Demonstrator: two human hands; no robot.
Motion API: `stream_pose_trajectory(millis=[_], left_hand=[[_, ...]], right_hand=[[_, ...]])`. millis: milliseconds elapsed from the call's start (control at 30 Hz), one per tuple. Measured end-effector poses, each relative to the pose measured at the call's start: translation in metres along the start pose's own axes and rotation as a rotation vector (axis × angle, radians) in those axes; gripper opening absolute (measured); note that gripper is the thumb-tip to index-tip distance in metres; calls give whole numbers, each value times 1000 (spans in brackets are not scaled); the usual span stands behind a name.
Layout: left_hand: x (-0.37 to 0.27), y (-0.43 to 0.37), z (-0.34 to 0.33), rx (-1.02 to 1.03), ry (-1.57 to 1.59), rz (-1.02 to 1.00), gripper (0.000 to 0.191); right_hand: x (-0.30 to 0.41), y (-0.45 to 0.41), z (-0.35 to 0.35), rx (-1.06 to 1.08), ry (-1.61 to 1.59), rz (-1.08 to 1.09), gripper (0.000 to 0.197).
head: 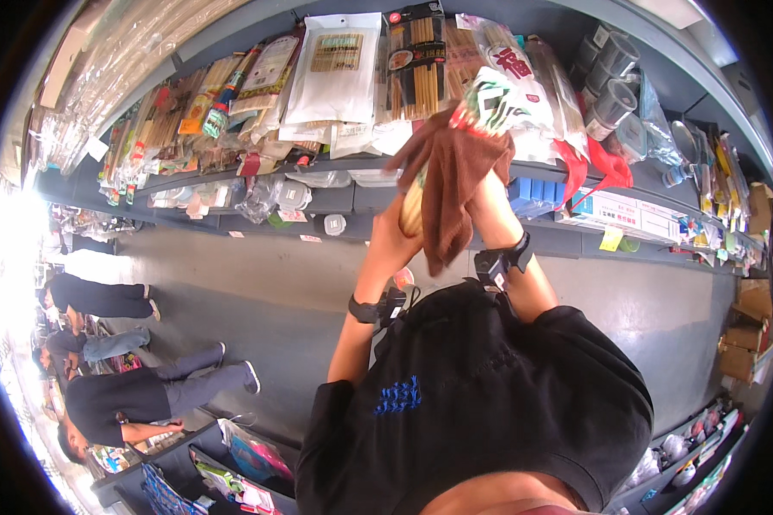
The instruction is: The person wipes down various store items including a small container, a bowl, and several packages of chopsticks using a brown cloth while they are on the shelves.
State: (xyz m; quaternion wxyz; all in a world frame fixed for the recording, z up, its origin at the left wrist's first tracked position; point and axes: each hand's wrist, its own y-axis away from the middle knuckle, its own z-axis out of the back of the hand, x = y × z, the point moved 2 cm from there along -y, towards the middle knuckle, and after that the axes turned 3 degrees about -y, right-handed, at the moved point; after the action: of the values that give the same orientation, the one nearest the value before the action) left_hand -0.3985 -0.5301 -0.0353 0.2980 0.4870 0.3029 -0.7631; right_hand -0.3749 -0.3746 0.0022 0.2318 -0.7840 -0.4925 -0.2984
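Note:
My left hand (393, 235) grips the lower end of a long pack of bamboo sticks (413, 206), probably chopsticks. The pack's other end shows a green, white and red printed wrapper (489, 103) and points towards the shelf. A brown cloth (448, 187) is draped around the middle of the pack and hangs down between my arms. My right hand (489, 183) is at the cloth, pressing it to the pack; its fingers are mostly hidden under the fabric. Just beyond the wrapper stand more packs of chopsticks (417, 71) on the grey shelf (344, 164).
Packs of skewers (196, 106) crowd the shelf's left; metal canisters (612, 106) and a red ribbon (596, 170) are right. Plastic containers (293, 193) and boxes (628, 212) sit on the tier below. Several people stand in the aisle, one person (119, 396) nearest. Another shelf (125, 492) is behind me.

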Motion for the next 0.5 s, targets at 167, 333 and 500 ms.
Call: stream_pose_trajectory(millis=[167, 333, 500], left_hand=[[17, 13, -6, -68, 104, 177, 27], [24, 35, 4, 493, 636, 450, 72], [-9, 31, 14, 107, -232, -250, 81]], right_hand=[[2, 5, 1, 231, 419, 188, 29], [10, 27, -6, 316, 769, 317, 36], [9, 24, -11, 297, 979, 485, 44]])
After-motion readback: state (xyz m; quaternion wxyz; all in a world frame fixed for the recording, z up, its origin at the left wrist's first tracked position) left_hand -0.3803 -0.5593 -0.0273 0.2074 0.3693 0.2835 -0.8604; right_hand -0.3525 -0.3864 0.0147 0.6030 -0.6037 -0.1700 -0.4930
